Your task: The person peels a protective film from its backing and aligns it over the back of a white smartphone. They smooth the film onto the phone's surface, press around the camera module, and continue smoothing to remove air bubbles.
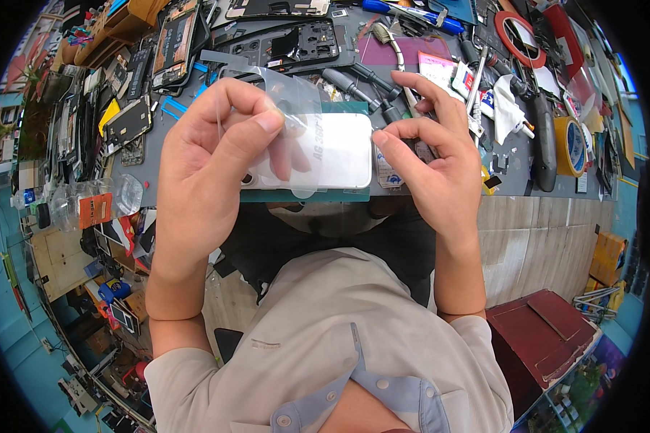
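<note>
A white phone (350,148) lies back up on a dark green mat (354,195) at the bench's front edge. Part of its camera shows beside my left wrist. Between the thumb and fingers of my left hand (220,137) is a clear plastic film (307,123) with grey print, raised over the phone's left and middle. Whether the film's lower end touches the phone, I cannot tell. My right hand (437,148) is beside the phone's right end, thumb tip close to its edge. Its fingers are bent and spread, with nothing visible in them.
Dark-handled tools (350,86) lie just behind the mat. Phone frames (289,47) and opened phones (177,43) crowd the back left. At the right are a yellow tape roll (570,146), a red ring (520,40) and a white cloth (509,108). A clear plastic bottle (126,195) sits at the left edge.
</note>
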`<state>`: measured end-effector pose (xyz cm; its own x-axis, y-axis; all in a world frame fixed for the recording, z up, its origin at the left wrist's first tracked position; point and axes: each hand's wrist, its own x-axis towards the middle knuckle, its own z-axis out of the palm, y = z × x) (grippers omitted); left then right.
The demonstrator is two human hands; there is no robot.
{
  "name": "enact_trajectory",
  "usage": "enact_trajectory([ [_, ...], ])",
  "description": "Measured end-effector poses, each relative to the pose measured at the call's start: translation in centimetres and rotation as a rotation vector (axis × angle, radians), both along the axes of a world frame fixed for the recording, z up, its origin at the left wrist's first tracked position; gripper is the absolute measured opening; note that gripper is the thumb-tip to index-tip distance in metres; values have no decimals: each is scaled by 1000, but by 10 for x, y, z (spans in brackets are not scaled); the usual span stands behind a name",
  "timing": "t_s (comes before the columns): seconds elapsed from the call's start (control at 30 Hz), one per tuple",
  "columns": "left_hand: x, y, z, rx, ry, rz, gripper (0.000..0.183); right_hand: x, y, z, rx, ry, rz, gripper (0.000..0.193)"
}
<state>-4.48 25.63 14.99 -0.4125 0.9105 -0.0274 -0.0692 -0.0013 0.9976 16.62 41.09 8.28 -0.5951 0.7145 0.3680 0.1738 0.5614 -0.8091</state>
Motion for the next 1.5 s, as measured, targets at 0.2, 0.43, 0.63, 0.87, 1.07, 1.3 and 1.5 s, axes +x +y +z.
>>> enact_trajectory([
  [0.2, 0, 0, -1, 4, 3, 1, 13, -1, 1, -2, 8, 15, -5, 15],
  [0.43, 3, 2, 3, -6, 0, 11, 14, -1, 1, -3, 39, 8, -1, 14],
  [0.63, 2, 2, 4, -22, -7, 10, 13, 0, 0, -2, 39, 3, 1, 14],
  [0.87, 2, 4, 4, -44, -23, 35, 12, 2, 1, 0, 27, -30, 54, 12],
  [1.07, -1, 4, 6, -68, -12, 33, 11, 4, 2, 1, 15, -32, 62, 12],
  [1.3, 0, 4, 5, -47, -22, 37, 12, 4, 2, 2, -23, -27, 62, 11],
  [1.5, 1, 3, 4, -17, -32, 40, 13, 4, 5, -1, -20, 11, 72, 10],
])
